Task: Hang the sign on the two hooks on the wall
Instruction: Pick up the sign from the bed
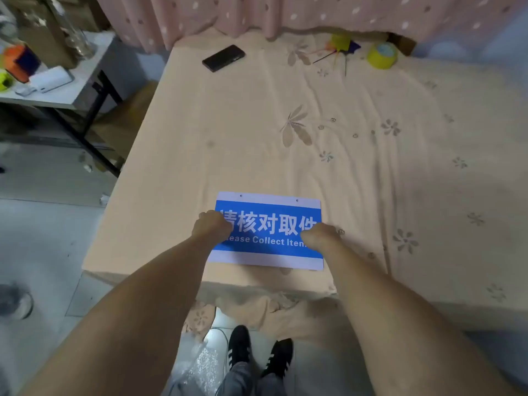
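Note:
The sign [268, 224] is a blue rectangle with white Chinese characters, English text and white borders. Two small holes sit along its top edge. It lies flat on the bed near the front edge. My left hand [211, 227] covers its left edge with fingers curled down onto it. At the right edge, my right hand [320, 237] has its fingers curled the same way. No wall hooks are in view.
The bed [371, 167] has a peach floral sheet. A black phone [223, 58], a yellow tape roll [382, 55] and coloured sticks [340, 50] lie at its far end below a pink curtain. A cluttered table [71, 95] stands at the left.

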Motion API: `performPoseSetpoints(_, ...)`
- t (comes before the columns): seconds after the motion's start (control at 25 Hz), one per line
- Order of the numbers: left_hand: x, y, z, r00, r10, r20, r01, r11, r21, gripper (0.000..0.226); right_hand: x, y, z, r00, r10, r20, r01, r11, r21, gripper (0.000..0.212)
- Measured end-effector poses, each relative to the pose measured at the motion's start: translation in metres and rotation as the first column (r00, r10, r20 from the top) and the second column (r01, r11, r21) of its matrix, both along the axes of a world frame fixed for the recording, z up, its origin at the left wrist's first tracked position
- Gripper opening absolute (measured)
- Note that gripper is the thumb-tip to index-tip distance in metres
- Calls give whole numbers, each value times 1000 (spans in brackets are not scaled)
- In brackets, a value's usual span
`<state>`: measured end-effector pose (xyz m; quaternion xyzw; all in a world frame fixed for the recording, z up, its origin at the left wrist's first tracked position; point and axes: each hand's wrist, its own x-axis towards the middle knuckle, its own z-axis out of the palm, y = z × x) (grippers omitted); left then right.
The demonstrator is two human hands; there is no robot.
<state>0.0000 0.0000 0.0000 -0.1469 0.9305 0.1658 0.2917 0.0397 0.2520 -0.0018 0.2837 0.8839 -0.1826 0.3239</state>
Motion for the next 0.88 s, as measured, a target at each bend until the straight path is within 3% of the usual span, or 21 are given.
performPoseSetpoints(0.2,-6,-7,-5,988,149,31,-152,985,85,32,0,1,-5,994,-105,34,106,994,-22,41)
performPoseSetpoints(0.44,-15,-9,9,957,274,-92,-251,946,207,25,-7,17,0,930,-338,-144,306,930,-204,36)
performPoseSetpoints(0.68,-59,-1,101,848,390,-358,-239,885,399,29,-46,27,116,798,-378,-469,314,926,-212,37)
performPoseSetpoints(0.88,-92,10,224,707,417,-570,-137,873,468,34,-72,38,233,558,-438,-704,297,898,-324,21)
